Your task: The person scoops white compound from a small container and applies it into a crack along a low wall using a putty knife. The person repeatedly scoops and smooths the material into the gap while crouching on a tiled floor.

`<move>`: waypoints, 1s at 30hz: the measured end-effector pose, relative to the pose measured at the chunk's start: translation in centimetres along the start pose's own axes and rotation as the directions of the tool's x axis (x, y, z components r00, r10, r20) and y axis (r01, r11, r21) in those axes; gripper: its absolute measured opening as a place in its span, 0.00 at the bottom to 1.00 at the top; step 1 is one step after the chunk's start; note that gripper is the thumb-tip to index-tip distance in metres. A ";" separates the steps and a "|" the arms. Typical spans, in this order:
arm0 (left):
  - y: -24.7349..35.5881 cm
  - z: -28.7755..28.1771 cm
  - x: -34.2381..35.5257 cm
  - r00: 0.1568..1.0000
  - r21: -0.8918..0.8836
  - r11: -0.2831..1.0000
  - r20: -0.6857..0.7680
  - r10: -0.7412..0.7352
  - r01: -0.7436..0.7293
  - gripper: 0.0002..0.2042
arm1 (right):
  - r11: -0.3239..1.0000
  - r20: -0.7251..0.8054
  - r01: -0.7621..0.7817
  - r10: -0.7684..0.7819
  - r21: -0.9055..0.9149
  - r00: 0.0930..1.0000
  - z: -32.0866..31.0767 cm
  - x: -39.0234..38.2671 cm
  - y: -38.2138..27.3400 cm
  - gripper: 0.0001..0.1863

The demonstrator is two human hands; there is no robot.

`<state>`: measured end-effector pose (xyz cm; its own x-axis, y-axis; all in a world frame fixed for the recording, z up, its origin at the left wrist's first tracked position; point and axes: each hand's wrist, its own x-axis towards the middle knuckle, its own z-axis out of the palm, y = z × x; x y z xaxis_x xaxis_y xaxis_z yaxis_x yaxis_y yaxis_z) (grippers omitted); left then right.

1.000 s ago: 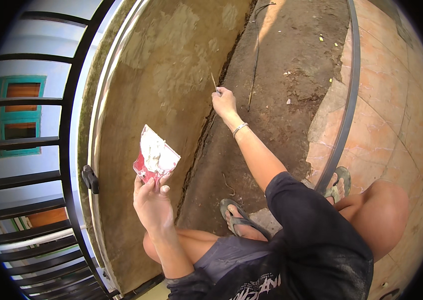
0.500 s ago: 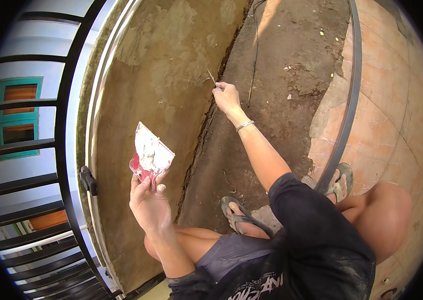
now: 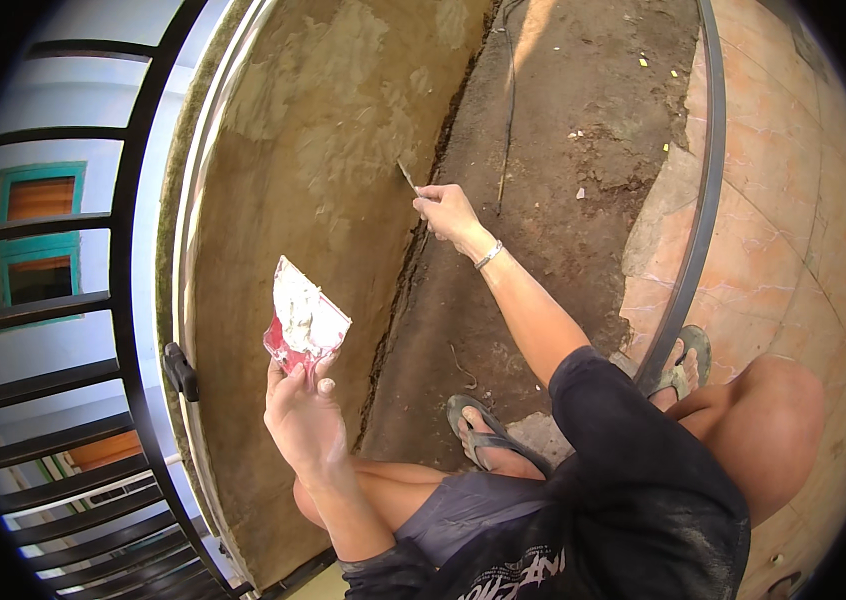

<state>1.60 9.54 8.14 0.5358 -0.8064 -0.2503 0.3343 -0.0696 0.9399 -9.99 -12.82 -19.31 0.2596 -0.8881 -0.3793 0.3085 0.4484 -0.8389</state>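
Observation:
My left hand is closed on the lower end of a red and white flat piece, which carries a mound of white paste. White smears mark the thumb and palm. Farther ahead, my right hand grips a thin putty knife; its handle is hidden in the fingers. The blade tip lies against or just off the brown plastered wall, and I cannot tell which. Lighter, uneven patches of coating show on the wall around and beyond the blade.
Right of the wall runs a strip of bare soil with a dark cable on it. A grey metal rail curves beside orange tiles. Black fence bars stand at the left, with a black latch near the wall's edge.
My right hand has moved left and slightly nearer, bringing the putty knife lower along the wall. The left hand and its red and white piece have shifted only slightly.

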 end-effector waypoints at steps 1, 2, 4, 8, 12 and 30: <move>0.0 0.1 0.1 1.000 -0.006 1.000 0.010 -0.003 0.003 0.22 | 0.996 0.122 -0.087 0.084 0.021 0.989 0.2 -0.5 0.3 0.19; 0.0 0.2 0.1 1.000 -0.014 1.000 0.011 -0.011 0.011 0.22 | 0.984 0.134 -0.161 0.151 0.069 0.979 0.4 -1.0 0.5 0.18; 0.0 0.3 0.3 1.000 -0.024 1.000 0.011 -0.020 0.020 0.22 | 0.979 0.018 -0.062 0.060 0.196 0.998 1.1 -1.6 0.7 0.17; 0.1 0.1 0.0 1.000 -0.039 0.999 0.020 -0.017 0.018 0.22 | 0.983 -0.252 0.179 -0.166 0.029 0.953 5.2 -0.3 0.0 0.20; 0.3 -0.4 -0.2 1.000 -0.043 0.999 0.015 -0.011 0.011 0.23 | 0.909 -0.238 0.343 -0.397 -0.238 0.886 10.1 0.3 -0.7 0.19; 0.4 -0.4 -0.1 1.000 -0.055 0.998 0.023 -0.021 0.022 0.24 | 0.987 -0.109 0.140 -0.147 -0.074 0.983 5.0 -0.4 1.1 0.24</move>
<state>2.03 9.84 8.42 0.5105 -0.8181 -0.2648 0.3883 -0.0554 0.9199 -5.21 -11.51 -18.13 0.1102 -0.9501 -0.2919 0.2728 0.3113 -0.9103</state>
